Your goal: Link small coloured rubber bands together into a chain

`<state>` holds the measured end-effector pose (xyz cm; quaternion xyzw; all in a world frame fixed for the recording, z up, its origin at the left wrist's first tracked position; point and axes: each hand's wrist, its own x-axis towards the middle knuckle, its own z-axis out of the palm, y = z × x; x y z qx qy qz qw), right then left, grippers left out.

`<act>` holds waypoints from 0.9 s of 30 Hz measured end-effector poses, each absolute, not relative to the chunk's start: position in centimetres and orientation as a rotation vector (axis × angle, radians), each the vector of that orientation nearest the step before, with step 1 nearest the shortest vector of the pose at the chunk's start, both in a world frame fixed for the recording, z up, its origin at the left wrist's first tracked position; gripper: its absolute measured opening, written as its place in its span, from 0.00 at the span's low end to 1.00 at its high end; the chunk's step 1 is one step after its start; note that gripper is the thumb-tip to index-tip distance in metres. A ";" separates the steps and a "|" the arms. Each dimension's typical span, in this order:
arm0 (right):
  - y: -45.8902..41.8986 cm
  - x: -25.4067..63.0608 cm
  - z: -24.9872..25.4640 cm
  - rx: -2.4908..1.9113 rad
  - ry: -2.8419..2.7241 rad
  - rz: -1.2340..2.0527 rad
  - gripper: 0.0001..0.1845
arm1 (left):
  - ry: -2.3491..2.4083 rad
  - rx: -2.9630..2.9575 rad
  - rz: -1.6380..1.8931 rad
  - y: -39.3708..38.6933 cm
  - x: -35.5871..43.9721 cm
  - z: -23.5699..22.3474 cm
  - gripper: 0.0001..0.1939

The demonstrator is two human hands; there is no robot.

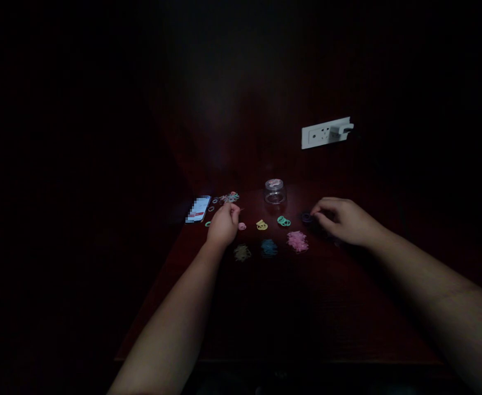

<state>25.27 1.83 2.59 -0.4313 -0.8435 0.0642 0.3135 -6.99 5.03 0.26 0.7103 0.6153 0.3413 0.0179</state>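
Observation:
My left hand [223, 225] is closed in a pinch beside a mixed pile of small elastic bands [230, 198]. A thin sliver shows at its fingertips, too small and dark to name. My right hand [340, 218] is also pinched, its fingertips at a little group of dark purple hair ties [306, 218]; what they grip, if anything, is unclear. Between the hands lie pink hair ties [241, 226], yellow hair ties [261, 225] and green hair ties [284, 221]. Nearer me are heaps of olive bands [242, 252], blue bands [269, 248] and pink bands [297, 241].
A clear lidded jar [274, 193] stands behind the bands on the dark reddish table [290, 318]. At the left edge lies a lit phone [199, 209]. On the wall is a socket plate [325, 133] with a plug in it. The surroundings are very dark.

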 end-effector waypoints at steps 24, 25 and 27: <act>0.0 21.7 1.5 -0.836 -2.297 0.406 0.08 | 0.950 2.650 0.906 -0.2 -0.1 1.4 0.03; 0.1 21.7 1.4 -0.837 -2.298 0.407 0.08 | 0.941 2.650 0.902 -0.2 0.0 1.5 0.03; 0.1 21.7 1.4 -0.848 -2.302 0.423 0.08 | 0.916 2.650 0.898 -0.2 0.0 1.4 0.04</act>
